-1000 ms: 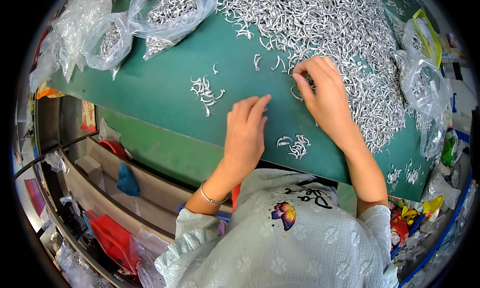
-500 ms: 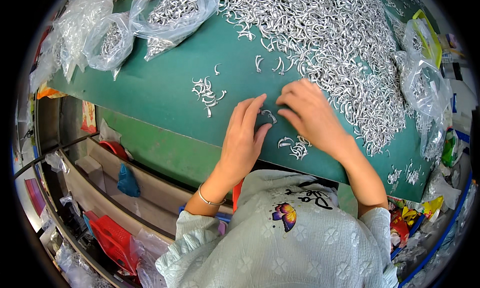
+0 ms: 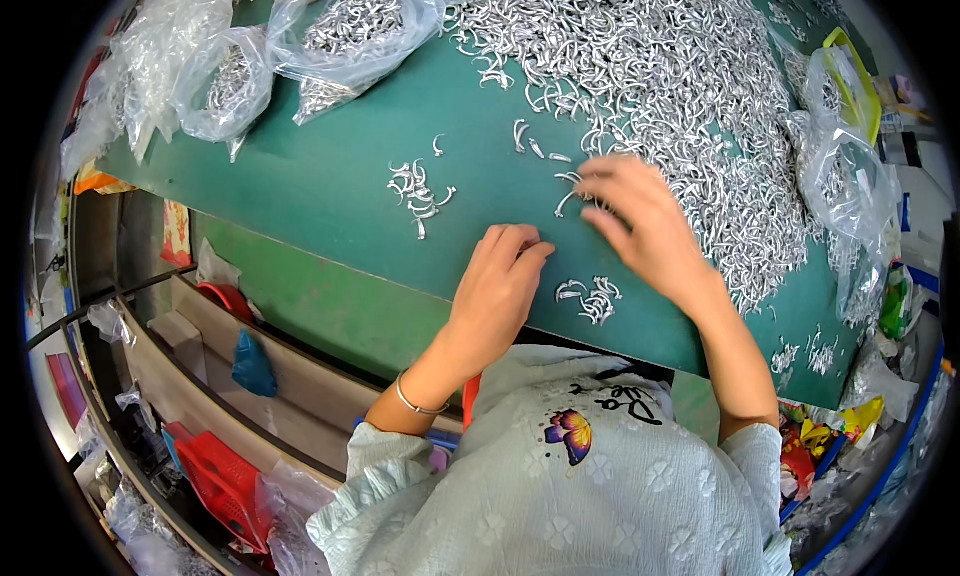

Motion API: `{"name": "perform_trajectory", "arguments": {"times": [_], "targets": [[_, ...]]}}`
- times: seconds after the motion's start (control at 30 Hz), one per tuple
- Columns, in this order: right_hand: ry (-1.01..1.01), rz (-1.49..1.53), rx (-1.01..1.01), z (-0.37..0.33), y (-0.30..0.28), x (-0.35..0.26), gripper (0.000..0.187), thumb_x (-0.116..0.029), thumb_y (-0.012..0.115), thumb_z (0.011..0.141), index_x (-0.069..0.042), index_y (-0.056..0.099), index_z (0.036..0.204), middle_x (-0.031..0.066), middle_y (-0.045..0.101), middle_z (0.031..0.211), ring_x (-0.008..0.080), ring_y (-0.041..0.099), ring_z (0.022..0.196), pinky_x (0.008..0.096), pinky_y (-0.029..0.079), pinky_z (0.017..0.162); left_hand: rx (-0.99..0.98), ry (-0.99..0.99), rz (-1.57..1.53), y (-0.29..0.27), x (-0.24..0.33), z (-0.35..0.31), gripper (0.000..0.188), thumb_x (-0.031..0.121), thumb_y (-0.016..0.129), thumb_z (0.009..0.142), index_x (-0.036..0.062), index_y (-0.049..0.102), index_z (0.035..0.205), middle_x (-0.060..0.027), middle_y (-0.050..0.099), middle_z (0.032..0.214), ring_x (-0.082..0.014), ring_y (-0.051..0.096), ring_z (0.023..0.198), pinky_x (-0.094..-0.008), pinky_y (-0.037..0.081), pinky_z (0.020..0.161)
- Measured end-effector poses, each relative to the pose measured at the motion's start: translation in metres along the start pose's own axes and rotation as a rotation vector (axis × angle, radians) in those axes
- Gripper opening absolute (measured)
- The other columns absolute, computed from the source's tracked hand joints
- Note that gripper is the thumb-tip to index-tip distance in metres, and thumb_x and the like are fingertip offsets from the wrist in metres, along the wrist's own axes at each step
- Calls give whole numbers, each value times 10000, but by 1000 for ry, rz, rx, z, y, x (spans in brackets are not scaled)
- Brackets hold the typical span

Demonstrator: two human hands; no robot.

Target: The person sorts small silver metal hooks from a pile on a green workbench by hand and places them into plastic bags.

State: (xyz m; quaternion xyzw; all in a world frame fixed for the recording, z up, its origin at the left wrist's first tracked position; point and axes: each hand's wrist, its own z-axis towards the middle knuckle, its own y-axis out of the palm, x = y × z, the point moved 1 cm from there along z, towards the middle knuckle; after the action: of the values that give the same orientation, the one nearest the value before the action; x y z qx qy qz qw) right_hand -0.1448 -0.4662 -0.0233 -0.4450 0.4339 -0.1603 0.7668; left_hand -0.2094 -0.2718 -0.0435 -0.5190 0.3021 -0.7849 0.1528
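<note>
My left hand (image 3: 495,291) rests low over the green table with its fingers curled and thumb pressed against them. Whatever they pinch is hidden. My right hand (image 3: 650,231), somewhat blurred, hovers at the edge of a big heap of curved silver metal pieces (image 3: 660,66), fingers apart. By its fingertips lie a few loose curved metal pieces (image 3: 563,194). One small cluster of metal pieces (image 3: 592,300) sits near the table's front edge, between my forearms. Farther left is another small cluster of metal pieces (image 3: 420,194).
Clear plastic bags (image 3: 360,36) with silver pieces stand at the back left. A further plastic bag (image 3: 850,191) lies along the heap's right side. Tiny metal bits (image 3: 822,354) lie at the right corner. Below left are a shelf frame (image 3: 270,416) and a red basket (image 3: 228,486).
My left hand has drawn nearer to me and its fingers have closed. My right hand has shifted slightly up and right toward the heap. The piece between my hands is no longer visible.
</note>
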Motion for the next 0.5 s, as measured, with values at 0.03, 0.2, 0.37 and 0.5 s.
{"name": "perform_trajectory", "arguments": {"times": [0.03, 0.2, 0.37, 0.5], "targets": [[32, 12, 51, 3, -2, 5, 296, -66, 712, 780, -27, 628, 1061, 106, 553, 1207, 292, 530, 1117, 391, 418, 931, 8, -2, 2, 0, 1, 0, 263, -112, 647, 747, -23, 633, 994, -117, 561, 988, -299, 551, 883, -394, 474, 764], [46, -174, 271, 48, 30, 12, 332, -156, 749, 780, -34, 634, 1067, 98, 553, 1191, 290, 483, 1131, 418, 375, 933, -3, 19, 14, 0, -1, 0, 348, -120, 619, 711, -38, 617, 1049, -137, 549, 1050, -305, 542, 967, -392, 445, 799], [74, -222, 274, 38, 23, -3, 291, -174, 748, 778, -37, 637, 1010, 80, 566, 1023, 263, 505, 979, 397, 365, 839, 28, -14, -3, -2, -2, -4, 364, -127, 619, 711, -32, 610, 1062, -136, 549, 1052, -306, 551, 956, -391, 444, 798], [34, -175, 276, 43, 35, 4, 214, -162, 738, 781, -67, 634, 943, 56, 559, 922, 251, 502, 910, 386, 350, 799, 39, 4, -7, 0, -1, -4, 355, -125, 622, 713, -32, 609, 1055, -135, 555, 1052, -305, 556, 950, -391, 446, 798]]}}
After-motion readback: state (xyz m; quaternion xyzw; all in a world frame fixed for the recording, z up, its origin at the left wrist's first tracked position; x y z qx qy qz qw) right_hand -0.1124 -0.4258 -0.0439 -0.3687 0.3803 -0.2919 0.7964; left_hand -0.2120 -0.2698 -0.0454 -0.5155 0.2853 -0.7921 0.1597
